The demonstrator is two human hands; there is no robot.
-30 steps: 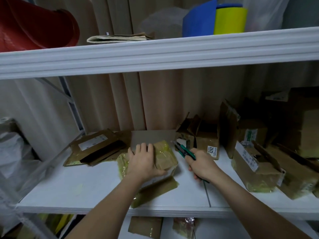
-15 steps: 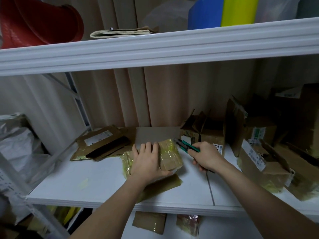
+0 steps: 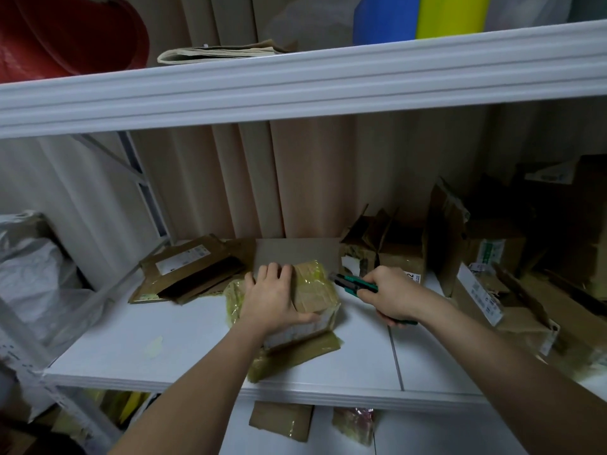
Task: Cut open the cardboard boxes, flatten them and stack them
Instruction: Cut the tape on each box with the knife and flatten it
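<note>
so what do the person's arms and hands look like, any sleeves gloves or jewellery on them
Both forearms are bare as far as the frame shows: no sleeve reaches into view. The left hand and the right hand wear no gloves, and no watch, bracelet or ring can be seen on either wrist or on the fingers that show. No marks or bandages can be made out in this dim light.

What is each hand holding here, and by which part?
Right hand grips the green utility knife by its handle. Left hand presses on the taped box top.
</note>
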